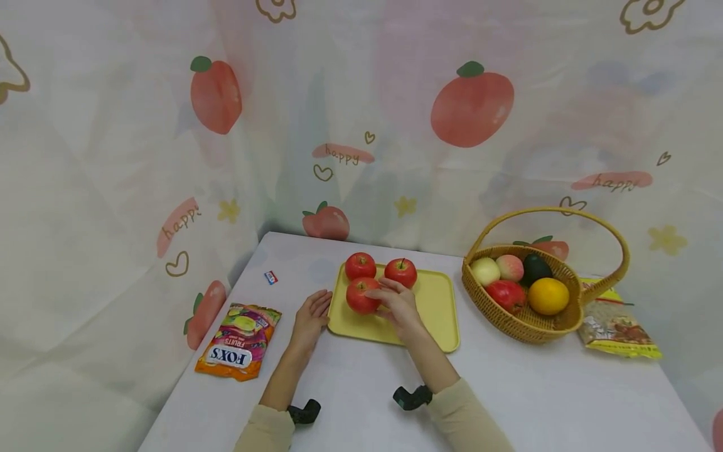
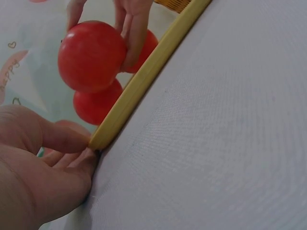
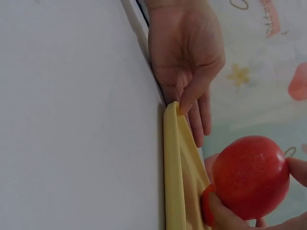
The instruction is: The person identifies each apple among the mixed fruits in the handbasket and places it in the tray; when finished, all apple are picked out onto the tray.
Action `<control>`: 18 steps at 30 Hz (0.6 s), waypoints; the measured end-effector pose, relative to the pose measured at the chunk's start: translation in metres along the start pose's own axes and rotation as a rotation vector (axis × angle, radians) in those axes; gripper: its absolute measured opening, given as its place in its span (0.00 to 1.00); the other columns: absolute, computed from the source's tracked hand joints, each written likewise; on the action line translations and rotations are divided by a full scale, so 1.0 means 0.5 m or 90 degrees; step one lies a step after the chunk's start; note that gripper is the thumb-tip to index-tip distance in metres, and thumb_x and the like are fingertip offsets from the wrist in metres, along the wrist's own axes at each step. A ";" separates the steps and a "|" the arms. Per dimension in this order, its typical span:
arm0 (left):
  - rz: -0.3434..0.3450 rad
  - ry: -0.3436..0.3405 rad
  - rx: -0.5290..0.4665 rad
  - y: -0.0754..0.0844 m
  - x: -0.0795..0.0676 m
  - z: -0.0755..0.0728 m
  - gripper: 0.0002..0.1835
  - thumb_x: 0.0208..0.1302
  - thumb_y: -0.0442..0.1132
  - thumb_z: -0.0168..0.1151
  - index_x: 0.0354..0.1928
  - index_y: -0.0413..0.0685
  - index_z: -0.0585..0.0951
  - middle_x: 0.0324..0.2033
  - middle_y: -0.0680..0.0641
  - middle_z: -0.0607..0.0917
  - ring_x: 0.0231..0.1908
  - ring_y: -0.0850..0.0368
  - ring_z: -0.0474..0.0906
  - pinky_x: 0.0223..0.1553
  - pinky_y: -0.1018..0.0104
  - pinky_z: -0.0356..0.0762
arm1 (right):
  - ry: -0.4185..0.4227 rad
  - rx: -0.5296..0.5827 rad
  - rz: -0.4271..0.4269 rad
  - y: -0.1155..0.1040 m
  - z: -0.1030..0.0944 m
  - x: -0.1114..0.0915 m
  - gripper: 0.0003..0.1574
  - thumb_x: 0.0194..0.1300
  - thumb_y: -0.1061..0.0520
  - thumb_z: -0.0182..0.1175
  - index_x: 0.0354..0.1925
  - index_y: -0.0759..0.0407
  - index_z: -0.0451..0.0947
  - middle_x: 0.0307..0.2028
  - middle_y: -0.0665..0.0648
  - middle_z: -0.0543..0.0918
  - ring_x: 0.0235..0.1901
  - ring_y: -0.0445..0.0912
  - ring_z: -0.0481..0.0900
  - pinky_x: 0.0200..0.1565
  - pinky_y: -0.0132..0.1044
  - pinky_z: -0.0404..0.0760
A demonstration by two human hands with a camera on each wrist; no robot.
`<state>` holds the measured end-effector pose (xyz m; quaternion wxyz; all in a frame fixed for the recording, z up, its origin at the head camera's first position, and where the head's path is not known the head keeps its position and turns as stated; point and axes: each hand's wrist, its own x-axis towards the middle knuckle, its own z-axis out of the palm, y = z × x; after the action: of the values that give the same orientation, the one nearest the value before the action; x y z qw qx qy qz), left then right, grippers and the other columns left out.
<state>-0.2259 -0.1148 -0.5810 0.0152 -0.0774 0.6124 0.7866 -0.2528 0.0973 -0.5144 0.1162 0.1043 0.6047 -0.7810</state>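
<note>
At the near left of the yellow tray (image 1: 437, 307), my left hand (image 1: 310, 319) pinches the rim. The left wrist view shows the thumb above the rim and the fingers beside and below it. My right hand (image 1: 400, 306) grips a red apple (image 1: 361, 296) over the left part of the tray, thumb and fingers on opposite sides of it. Two more red apples lie behind it, one at the back left (image 1: 359, 266) and another at the back right (image 1: 401, 272) of the tray. The right wrist view shows the held apple (image 3: 252, 177) close up.
A wicker basket (image 1: 525, 329) of mixed fruit stands right of the tray, with a yellow snack bag (image 1: 618, 326) behind its right side. An orange and purple candy bag (image 1: 240, 339) and a small wrapped candy (image 1: 271, 277) lie to the left. A patterned curtain (image 1: 361, 113) closes the back.
</note>
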 end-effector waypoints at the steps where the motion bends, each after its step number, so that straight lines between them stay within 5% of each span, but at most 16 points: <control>1: 0.004 -0.003 0.001 0.000 0.000 0.000 0.38 0.61 0.11 0.48 0.75 0.37 0.66 0.73 0.35 0.71 0.74 0.41 0.66 0.73 0.52 0.66 | -0.001 0.001 0.000 0.003 0.002 0.002 0.43 0.64 0.60 0.70 0.73 0.66 0.67 0.66 0.63 0.77 0.58 0.53 0.77 0.47 0.41 0.88; 18: 0.003 -0.010 0.008 0.002 0.001 0.000 0.39 0.62 0.12 0.49 0.76 0.37 0.65 0.73 0.35 0.71 0.74 0.41 0.66 0.73 0.52 0.66 | 0.008 0.010 -0.003 0.035 0.046 0.015 0.46 0.60 0.61 0.73 0.71 0.68 0.65 0.66 0.68 0.77 0.62 0.58 0.78 0.52 0.46 0.89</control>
<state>-0.2264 -0.1149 -0.5803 0.0183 -0.0698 0.6172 0.7835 -0.2548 0.0703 -0.5272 0.1099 0.1089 0.5996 -0.7852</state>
